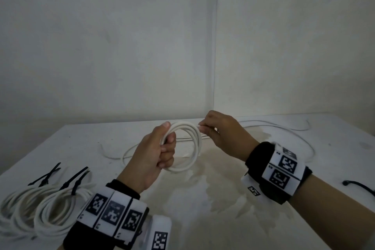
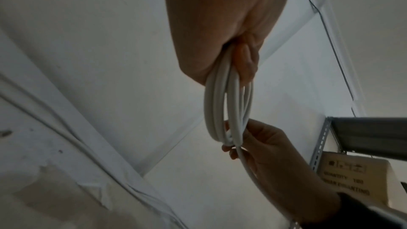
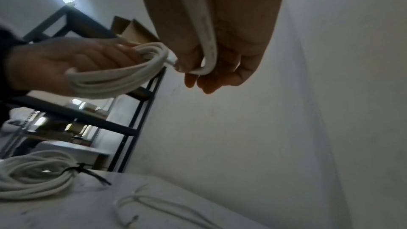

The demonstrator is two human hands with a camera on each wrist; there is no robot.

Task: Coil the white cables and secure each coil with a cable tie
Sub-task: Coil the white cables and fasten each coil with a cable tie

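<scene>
Head view: a white cable coil [image 1: 185, 145] of several loops is held upright in the air above the table [image 1: 223, 199], between the two hands. The left hand [image 1: 156, 154] grips the near-left side of the coil, fingers curled through the ring and thumb laid over the top of the loops. The right hand [image 1: 221, 132] pinches the cable at the upper right of the coil, fingers bent around the strand. Left wrist view: the loops [image 2: 222, 111] hang from the closed left fist [image 2: 220, 32] and meet the right hand [image 2: 264, 149], from which one strand runs on across the palm. Right wrist view: the cable [image 3: 207, 44] bends around the right fingers [image 3: 211, 83], and its cut end sits just beside the coil [image 3: 123, 76] held by the left hand [image 3: 66, 62]. Loose white cable [image 1: 284, 134] lies on the table behind and to the right of the hands, trailing toward the wall [image 1: 121, 46]. Two finished coils [image 1: 40, 209], each bound with a black cable tie [image 1: 75, 180], lie at the near-left corner. Another black tie [image 1: 359, 185] lies at the right edge. Marker-printed wristbands [image 1: 113, 213] encircle both wrists.
</scene>
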